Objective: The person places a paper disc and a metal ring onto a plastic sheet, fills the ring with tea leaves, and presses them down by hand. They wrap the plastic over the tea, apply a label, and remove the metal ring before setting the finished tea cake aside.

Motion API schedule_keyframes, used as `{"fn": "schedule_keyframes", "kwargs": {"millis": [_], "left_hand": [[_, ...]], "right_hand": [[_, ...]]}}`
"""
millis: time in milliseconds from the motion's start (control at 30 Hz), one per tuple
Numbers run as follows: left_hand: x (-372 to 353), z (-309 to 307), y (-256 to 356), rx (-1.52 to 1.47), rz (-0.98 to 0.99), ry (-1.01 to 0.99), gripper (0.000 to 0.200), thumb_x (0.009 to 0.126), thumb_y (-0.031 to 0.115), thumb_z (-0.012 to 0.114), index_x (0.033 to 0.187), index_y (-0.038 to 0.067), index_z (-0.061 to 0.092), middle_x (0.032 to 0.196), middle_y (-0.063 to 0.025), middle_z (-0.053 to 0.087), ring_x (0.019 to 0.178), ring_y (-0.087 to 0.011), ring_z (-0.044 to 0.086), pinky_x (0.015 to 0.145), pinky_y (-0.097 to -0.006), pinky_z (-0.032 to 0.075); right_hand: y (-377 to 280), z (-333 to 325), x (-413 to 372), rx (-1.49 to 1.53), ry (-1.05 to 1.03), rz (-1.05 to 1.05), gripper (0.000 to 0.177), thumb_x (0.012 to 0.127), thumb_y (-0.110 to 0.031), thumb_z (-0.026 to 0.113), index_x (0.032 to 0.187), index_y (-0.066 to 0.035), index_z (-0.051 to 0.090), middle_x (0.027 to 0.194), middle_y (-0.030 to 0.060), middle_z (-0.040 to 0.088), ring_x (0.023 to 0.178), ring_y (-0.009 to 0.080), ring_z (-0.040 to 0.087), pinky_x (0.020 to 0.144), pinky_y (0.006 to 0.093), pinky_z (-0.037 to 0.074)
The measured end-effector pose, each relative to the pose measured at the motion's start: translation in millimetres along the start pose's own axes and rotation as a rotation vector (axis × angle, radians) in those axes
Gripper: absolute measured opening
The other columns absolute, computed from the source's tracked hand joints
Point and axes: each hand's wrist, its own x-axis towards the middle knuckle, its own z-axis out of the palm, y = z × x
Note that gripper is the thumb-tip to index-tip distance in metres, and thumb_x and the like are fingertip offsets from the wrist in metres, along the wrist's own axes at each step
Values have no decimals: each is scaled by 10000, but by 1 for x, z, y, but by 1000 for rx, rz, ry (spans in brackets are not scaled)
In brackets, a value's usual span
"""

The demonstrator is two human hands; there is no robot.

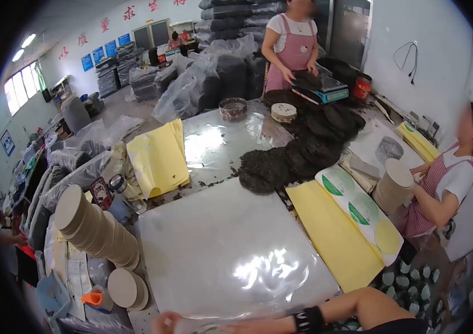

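Note:
A clear plastic sheet lies over the table in front of me, shiny with reflected light. At its near edge is my left hand, cut off by the bottom of the view, its fingers blurred. My right hand reaches in from the right along the same edge, below a black wristband. Its fingers are mostly cut off, so I cannot make out whether either hand grips the sheet. Beyond the sheet, flat dark round cakes overlap in a row running back to the right.
Stacked pale discs lean at left, near a shorter stack and an orange-handled tape dispenser. Yellow sheets and printed paper flank the plastic. One person handles a dark cake at a scale; another person stands right.

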Motion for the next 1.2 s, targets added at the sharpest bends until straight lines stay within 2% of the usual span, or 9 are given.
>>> {"fn": "schedule_keyframes", "kwargs": {"millis": [67,167,233,300,433,567,833,1000,1200], "left_hand": [[-4,-26,51,44,-163,0,174,1004,153,616,942,33,726,809,-122,679,660,-190,629,601,-312,461],[-33,15,18,306,243,-82,125,991,137,611,1006,55,705,871,-185,707,760,-363,680,671,-421,510],[-34,30,-9,300,88,-219,127,994,137,607,1057,55,682,967,-185,717,881,-419,669,747,-465,523],[-6,20,1,222,-31,-329,146,994,137,607,1091,55,681,1034,-187,716,950,-404,671,776,-454,528],[37,-41,-53,681,119,220,345,1002,158,550,1298,-6,617,1277,-190,656,1160,-342,631,928,-382,532],[35,-54,-149,1102,-60,515,401,979,174,550,1337,-4,593,1334,-163,636,1193,-297,628,947,-350,541],[49,-43,-110,1351,-317,334,463,913,415,647,1302,163,658,1128,-92,737,887,-268,734,735,-340,590],[34,-69,-112,996,-312,331,467,881,445,683,1255,166,694,1027,-121,754,832,-328,722,713,-452,569],[44,-67,-99,1081,-305,302,471,842,359,737,1265,156,701,956,-108,754,810,-308,724,699,-421,573]], "right_hand": [[18,-3,10,222,-370,404,775,943,-225,658,1576,-23,260,1499,247,417,1243,357,542,1043,440,464],[67,-20,11,839,468,426,817,877,-238,742,1561,-92,321,1479,316,371,1304,426,497,1076,440,452],[62,-38,4,218,526,327,795,938,-210,647,1591,-30,231,1518,309,340,1300,422,488,1100,453,420],[58,-50,-7,-531,317,278,797,939,-216,654,1590,-24,236,1526,319,318,1339,426,453,1127,458,390],[49,-25,-152,-452,-41,3,500,979,-216,566,1429,-10,495,1464,241,499,1267,362,569,1015,454,487],[-19,-94,-210,-144,-651,554,452,988,-221,561,1425,-111,534,1369,114,625,1051,250,688,841,374,559],[207,-403,-43,-632,1312,514,333,897,-267,756,990,1,581,848,155,651,751,308,636,711,402,517],[245,-507,8,-764,1352,925,838,776,-604,774,1119,134,573,1134,356,639,1100,433,645,930,483,516],[237,-535,20,-693,1036,1256,695,761,-465,856,1177,51,647,1183,244,688,1114,393,662,946,463,552]]}}
